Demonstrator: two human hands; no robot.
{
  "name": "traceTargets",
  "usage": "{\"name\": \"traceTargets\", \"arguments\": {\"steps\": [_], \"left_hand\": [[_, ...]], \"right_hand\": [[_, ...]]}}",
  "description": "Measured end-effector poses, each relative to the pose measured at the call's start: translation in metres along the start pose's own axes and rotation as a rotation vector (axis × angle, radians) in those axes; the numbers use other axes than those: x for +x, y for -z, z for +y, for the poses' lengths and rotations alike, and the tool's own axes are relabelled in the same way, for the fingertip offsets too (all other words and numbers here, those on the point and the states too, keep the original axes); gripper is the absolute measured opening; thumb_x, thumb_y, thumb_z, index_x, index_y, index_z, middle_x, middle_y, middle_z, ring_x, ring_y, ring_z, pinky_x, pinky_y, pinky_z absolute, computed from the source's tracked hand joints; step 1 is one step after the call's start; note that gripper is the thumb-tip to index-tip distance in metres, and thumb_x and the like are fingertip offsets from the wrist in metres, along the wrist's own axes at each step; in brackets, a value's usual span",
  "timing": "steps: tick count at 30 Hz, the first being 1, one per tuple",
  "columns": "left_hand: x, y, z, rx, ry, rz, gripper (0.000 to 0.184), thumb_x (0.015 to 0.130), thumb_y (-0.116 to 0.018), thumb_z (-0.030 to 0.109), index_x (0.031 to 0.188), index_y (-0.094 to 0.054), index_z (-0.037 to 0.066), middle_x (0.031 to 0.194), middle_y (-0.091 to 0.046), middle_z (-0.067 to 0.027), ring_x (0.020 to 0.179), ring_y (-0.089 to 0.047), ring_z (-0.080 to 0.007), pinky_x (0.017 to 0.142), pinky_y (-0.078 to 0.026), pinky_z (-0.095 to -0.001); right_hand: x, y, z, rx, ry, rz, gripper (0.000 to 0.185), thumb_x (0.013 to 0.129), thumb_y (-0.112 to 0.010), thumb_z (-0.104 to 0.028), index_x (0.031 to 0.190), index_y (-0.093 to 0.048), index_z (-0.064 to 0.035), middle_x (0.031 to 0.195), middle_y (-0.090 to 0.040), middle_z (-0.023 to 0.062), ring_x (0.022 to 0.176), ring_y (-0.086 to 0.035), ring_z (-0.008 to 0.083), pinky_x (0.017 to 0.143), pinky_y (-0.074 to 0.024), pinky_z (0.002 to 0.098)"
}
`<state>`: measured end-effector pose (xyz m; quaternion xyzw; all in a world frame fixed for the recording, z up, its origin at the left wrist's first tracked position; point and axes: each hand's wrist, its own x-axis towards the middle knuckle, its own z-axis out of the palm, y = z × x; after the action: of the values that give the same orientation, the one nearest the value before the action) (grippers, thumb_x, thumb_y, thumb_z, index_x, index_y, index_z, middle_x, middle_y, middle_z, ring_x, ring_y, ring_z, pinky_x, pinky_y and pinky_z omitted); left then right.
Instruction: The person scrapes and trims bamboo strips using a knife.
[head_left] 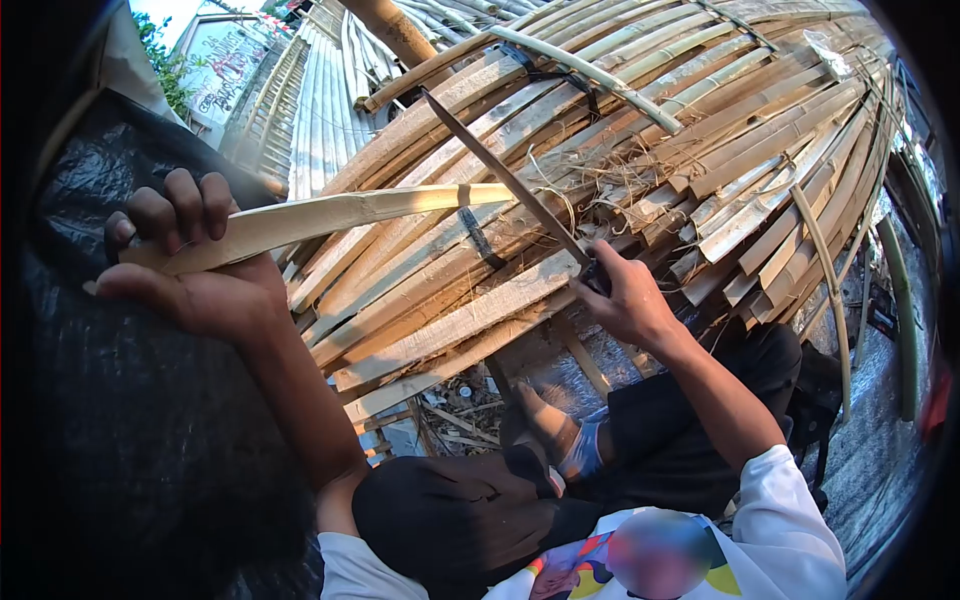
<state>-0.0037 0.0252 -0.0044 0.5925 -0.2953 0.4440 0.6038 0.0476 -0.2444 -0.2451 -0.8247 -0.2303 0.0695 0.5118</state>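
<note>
My left hand (195, 255) grips the near end of a pale split bamboo strip (340, 213), fingers curled over it and thumb below. The strip points right, across the pile of split bamboo (450, 255). In my right hand (625, 295) is the handle of a long knife (505, 175), its blade slanting up and to the left. Near the middle of the blade lies the strip's far end; whether they touch is hard to tell. Loose fibres (650, 175) lie on the pile to the right of the blade.
A bamboo pole (395, 40) rises behind the pile. Black plastic sheeting (130, 400) covers the left side. Thin sticks (828, 270) lean at the right. My bent legs (470, 505) and a foot (548, 415) are below the pile's front edge.
</note>
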Motion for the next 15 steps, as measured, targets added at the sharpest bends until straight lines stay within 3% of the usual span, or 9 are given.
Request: {"name": "traceTargets", "arguments": {"steps": [1,5,6,8,12,15], "left_hand": [[0.001,0.001,-0.001,-0.004,-0.015,-0.017,0.057,0.081,-0.048,0.071,0.084,-0.05,0.015,0.068,-0.029,0.0028,0.065,-0.028,-0.0113,0.055,-0.027,-0.0254],[0.0,0.002,0.001,-0.047,-0.006,-0.092,0.057,0.084,-0.045,0.071,0.08,-0.053,0.014,0.064,-0.028,0.0035,0.06,-0.027,-0.0104,0.05,-0.026,-0.0244],[-0.001,0.0,0.002,-0.059,-0.002,-0.121,0.057,0.085,-0.043,0.071,0.079,-0.054,0.015,0.062,-0.028,0.0039,0.057,-0.026,-0.0099,0.047,-0.025,-0.0237],[-0.002,-0.002,0.003,-0.072,0.004,-0.152,0.058,0.086,-0.041,0.07,0.078,-0.055,0.015,0.06,-0.027,0.0043,0.055,-0.026,-0.0094,0.045,-0.025,-0.023],[-0.007,0.002,0.004,-0.16,0.015,-0.268,0.056,0.09,-0.04,0.068,0.08,-0.057,0.016,0.059,-0.027,0.0051,0.05,-0.027,-0.0076,0.042,-0.024,-0.0219],[-0.004,0.007,0.006,-0.2,0.042,-0.311,0.057,0.092,-0.038,0.068,0.081,-0.058,0.016,0.058,-0.028,0.0053,0.049,-0.028,-0.0068,0.041,-0.025,-0.0217]], "right_hand": [[0.002,0.006,-0.021,0.041,0.044,-0.023,0.031,0.084,-0.065,-0.015,0.108,-0.05,-0.0016,0.077,-0.064,0.0226,0.073,-0.063,0.0425,0.063,-0.048,0.0454],[0.009,0.01,-0.081,0.151,0.285,-0.017,0.028,0.089,-0.064,-0.02,0.106,-0.048,-0.0036,0.077,-0.065,0.0177,0.074,-0.064,0.0402,0.063,-0.0492,0.0461],[0.011,0.004,-0.089,0.183,0.424,0.054,0.026,0.089,-0.063,-0.02,0.105,-0.049,-0.0043,0.082,-0.064,0.0184,0.075,-0.063,0.0407,0.064,-0.0497,0.0475],[0.012,-0.004,-0.104,0.231,0.475,0.046,0.024,0.09,-0.062,-0.02,0.104,-0.048,-0.0055,0.086,-0.064,0.02,0.076,-0.063,0.0413,0.064,-0.0496,0.0491],[0.01,-0.022,-0.099,0.123,0.431,0.0,0.024,0.09,-0.06,-0.019,0.103,-0.046,-0.0061,0.085,-0.064,0.0208,0.078,-0.063,0.0416,0.064,-0.0497,0.0498],[0.018,-0.03,-0.06,0.1,0.269,-0.02,0.024,0.09,-0.06,-0.02,0.103,-0.045,-0.0058,0.079,-0.065,0.0216,0.075,-0.063,0.0431,0.063,-0.0484,0.0511]]}}
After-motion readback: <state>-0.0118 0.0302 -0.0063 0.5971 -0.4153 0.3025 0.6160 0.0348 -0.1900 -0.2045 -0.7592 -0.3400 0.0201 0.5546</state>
